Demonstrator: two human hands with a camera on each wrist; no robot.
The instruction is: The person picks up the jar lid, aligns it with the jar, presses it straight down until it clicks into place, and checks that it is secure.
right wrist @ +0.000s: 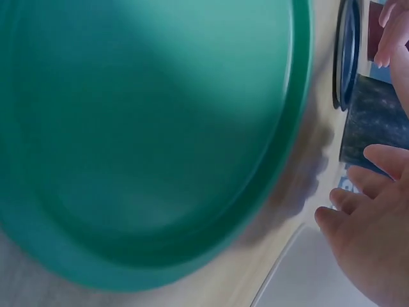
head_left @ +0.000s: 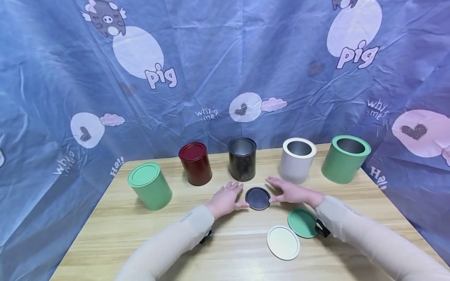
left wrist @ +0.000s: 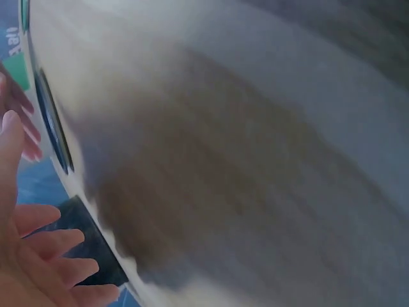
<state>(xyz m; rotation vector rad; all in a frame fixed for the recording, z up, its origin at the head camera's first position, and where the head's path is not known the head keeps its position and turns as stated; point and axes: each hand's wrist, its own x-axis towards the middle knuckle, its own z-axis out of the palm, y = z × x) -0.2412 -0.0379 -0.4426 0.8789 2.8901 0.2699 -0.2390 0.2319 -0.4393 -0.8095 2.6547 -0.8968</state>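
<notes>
A round black lid (head_left: 258,198) lies flat on the table between my two hands. My left hand (head_left: 226,200) is at its left with fingers spread, thumb pointing toward the rim. From the right, my right hand (head_left: 286,192) reaches in, its thumb at or very near the rim; contact cannot be made out. Neither hand grips anything. Behind the lid stands a black can (head_left: 242,160), its top uncovered. In the right wrist view a green lid (right wrist: 160,128) fills much of the picture, with the right hand's fingers (right wrist: 358,198) extended beyond it.
A white can (head_left: 297,162) and a green can (head_left: 344,160), both uncovered, stand at the back right. A dark red can (head_left: 195,164) and another green can (head_left: 151,187), both lidded, stand to the left. A cream lid (head_left: 283,242) lies nearer the front.
</notes>
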